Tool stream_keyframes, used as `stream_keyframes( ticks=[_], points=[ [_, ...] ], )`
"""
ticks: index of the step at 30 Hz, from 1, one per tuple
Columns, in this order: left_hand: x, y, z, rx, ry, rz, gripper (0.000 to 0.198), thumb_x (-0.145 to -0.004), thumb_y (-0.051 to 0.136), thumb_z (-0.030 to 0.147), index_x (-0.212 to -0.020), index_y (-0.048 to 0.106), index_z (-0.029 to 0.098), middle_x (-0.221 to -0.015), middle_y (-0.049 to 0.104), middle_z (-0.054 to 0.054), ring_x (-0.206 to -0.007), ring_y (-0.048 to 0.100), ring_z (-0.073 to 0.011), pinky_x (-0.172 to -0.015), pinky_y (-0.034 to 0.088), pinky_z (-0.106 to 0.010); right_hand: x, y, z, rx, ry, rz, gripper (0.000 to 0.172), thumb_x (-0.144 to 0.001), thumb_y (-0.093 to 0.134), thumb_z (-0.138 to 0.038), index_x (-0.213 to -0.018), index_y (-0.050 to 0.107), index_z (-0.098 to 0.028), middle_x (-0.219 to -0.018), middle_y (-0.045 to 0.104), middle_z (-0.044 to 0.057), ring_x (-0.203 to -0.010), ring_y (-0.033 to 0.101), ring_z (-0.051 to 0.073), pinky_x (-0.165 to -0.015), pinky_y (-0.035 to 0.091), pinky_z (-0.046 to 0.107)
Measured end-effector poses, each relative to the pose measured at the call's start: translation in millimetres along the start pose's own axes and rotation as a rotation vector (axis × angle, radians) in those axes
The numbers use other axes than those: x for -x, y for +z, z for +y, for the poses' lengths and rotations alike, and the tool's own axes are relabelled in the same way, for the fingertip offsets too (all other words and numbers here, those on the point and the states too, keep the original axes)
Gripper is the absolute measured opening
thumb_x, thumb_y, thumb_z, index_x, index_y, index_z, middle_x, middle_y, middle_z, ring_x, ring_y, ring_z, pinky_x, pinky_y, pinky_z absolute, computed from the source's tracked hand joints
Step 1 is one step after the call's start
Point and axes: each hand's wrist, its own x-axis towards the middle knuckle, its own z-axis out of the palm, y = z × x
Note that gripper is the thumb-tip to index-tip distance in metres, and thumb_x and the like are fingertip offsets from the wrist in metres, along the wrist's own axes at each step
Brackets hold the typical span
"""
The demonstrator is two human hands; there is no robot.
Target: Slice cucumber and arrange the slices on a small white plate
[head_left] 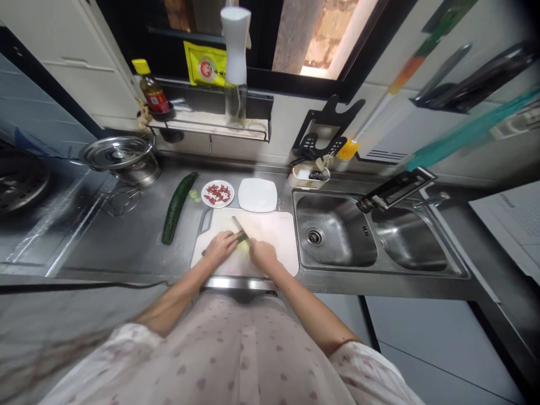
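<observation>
On the white cutting board (pixel 280 236) my left hand (pixel 221 248) is closed over a piece of cucumber (pixel 203 253), mostly hidden beneath the fingers. My right hand (pixel 263 256) is wrapped round the handle of a knife (pixel 237 224), its blade slanting up and left by the left fingertips. Pale green cut cucumber (pixel 243 246) lies under the blade. Left of the board rests a long dark green cucumber (pixel 179 208). A few cucumber slices (pixel 194 195) sit beside a round plate (pixel 204 198) of chopped red bits. A square white plate (pixel 257 195) stands behind the board.
A double steel sink (pixel 337 228) with a dark faucet (pixel 392 191) is at the right. Toward the left are a lidded steel pot (pixel 139 169) and a wire stand (pixel 121 201). A wall shelf (pixel 202 125) holds a sauce bottle (pixel 154 93) and a spray bottle (pixel 235 73).
</observation>
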Motion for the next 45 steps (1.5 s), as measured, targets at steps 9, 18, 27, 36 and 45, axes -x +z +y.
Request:
stream_keyframes(
  ticks=[9, 18, 27, 36, 45],
  points=[
    [0.6, 2.2, -1.3, 0.001, -0.014, -0.003, 0.035, -0.095, 0.045, 0.029, -0.125, 0.062, 0.023, -0.099, 0.064, -0.007, -0.090, 0.057, -0.0177, -0.082, 0.046, -0.031, 8.7, 1.0, 1.4, 0.033, 0.028, -0.034, 0.030, -0.093, 0.034, -0.016, -0.113, 0.056, -0.016, -0.096, 0.070, 0.013, -0.093, 0.067, 0.024, -0.074, 0.048, 0.031],
    [-0.4, -0.4, 1.0, 0.000, -0.001, -0.005, 0.034, -0.095, 0.045, 0.029, -0.124, 0.063, 0.022, -0.099, 0.065, -0.007, -0.091, 0.057, -0.0178, -0.083, 0.046, -0.031, -18.5, 2.2, -6.1, -0.009, -0.010, 0.035, 0.033, -0.093, 0.034, -0.015, -0.117, 0.055, -0.015, -0.097, 0.070, 0.013, -0.095, 0.066, 0.022, -0.076, 0.049, 0.030],
    [0.2, 0.9, -0.1, -0.012, -0.015, 0.001, 0.035, -0.095, 0.045, 0.030, -0.123, 0.063, 0.023, -0.100, 0.064, -0.008, -0.090, 0.056, -0.0176, -0.082, 0.047, -0.031, 4.0, 5.0, 1.1, 0.024, 0.013, -0.020, 0.030, -0.093, 0.034, -0.015, -0.113, 0.057, -0.016, -0.097, 0.070, 0.014, -0.093, 0.067, 0.022, -0.076, 0.048, 0.030],
    [0.5, 0.7, 0.5, 0.009, -0.013, 0.006, 0.035, -0.095, 0.045, 0.029, -0.124, 0.062, 0.023, -0.101, 0.064, -0.008, -0.092, 0.057, -0.0178, -0.084, 0.047, -0.031, -14.5, 2.8, -8.2, -0.019, 0.015, 0.005, 0.033, -0.092, 0.035, -0.013, -0.118, 0.055, -0.015, -0.102, 0.069, 0.014, -0.098, 0.066, 0.021, -0.079, 0.048, 0.030],
    [0.4, 0.1, 1.0, 0.000, -0.007, 0.008, 0.035, -0.094, 0.046, 0.030, -0.124, 0.063, 0.023, -0.100, 0.064, -0.008, -0.091, 0.057, -0.0177, -0.083, 0.047, -0.031, -5.0, 6.1, -5.1, -0.007, 0.034, -0.016, 0.033, -0.092, 0.035, -0.013, -0.118, 0.055, -0.015, -0.100, 0.070, 0.014, -0.099, 0.066, 0.021, -0.079, 0.048, 0.029]
  ],
)
